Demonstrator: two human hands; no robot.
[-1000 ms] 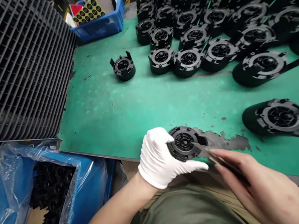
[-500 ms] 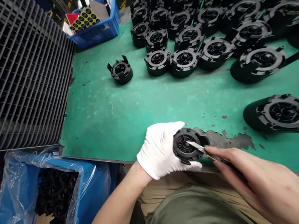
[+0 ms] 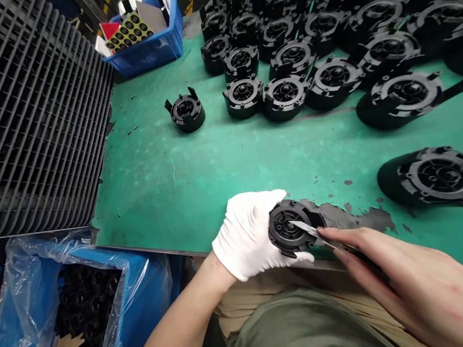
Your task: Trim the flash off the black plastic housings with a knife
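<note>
White-gloved, my left hand (image 3: 248, 234) grips a round black plastic housing (image 3: 284, 236) by its side, at the near edge of the green table. The housing's ribbed round face is turned up toward me. My bare right hand (image 3: 389, 265) is closed around the dark handle of a craft knife (image 3: 307, 228). The pointed silver blade reaches over the middle of the housing's face, its tip at or just above the centre. Part of the knife handle is hidden by my fingers.
Several similar black housings (image 3: 287, 93) stand in rows at the back right, and a lone one (image 3: 187, 111) sits left of them. A blue bin (image 3: 149, 54) holds sticker sheets. Grey racks (image 3: 17, 114) rise at left, above a plastic-lined blue crate (image 3: 143, 283) of black parts.
Both hands, the housing and the knife stay almost in place. The view has shifted very slightly.
</note>
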